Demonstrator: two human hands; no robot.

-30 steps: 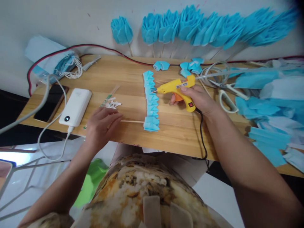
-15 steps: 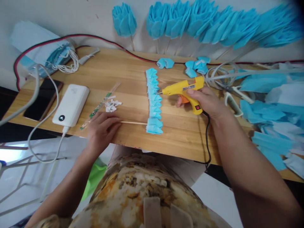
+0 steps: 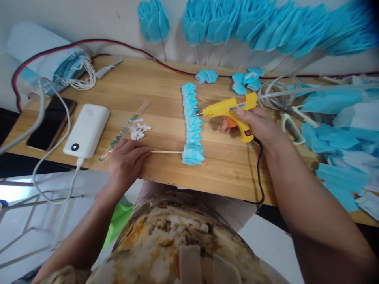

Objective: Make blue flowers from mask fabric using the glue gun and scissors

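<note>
My right hand (image 3: 260, 126) grips a yellow hot glue gun (image 3: 231, 110) by its handle, one finger on the orange trigger. The nozzle touches a strip of folded blue tissue pieces (image 3: 192, 122) that runs away from me across the wooden table (image 3: 160, 90). A thin wooden stick (image 3: 166, 152) lies on the table with its right end under the nearest blue fold. My left hand (image 3: 126, 161) rests at the table's near edge, fingers closed on the stick's left end.
A white power bank (image 3: 86, 130) with its cable, a dark phone (image 3: 51, 122), a clear wrapper (image 3: 124, 130) and white paper scraps (image 3: 139, 130) lie on the left. Scissors (image 3: 291, 124) and blue paper sheets (image 3: 340, 130) lie on the right. Blue paper flowers (image 3: 225, 23) lean against the wall.
The glue gun's nozzle has stayed at the blue strip, moving slightly along it. My left hand keeps hold of the stick. The camera has shifted a little.
</note>
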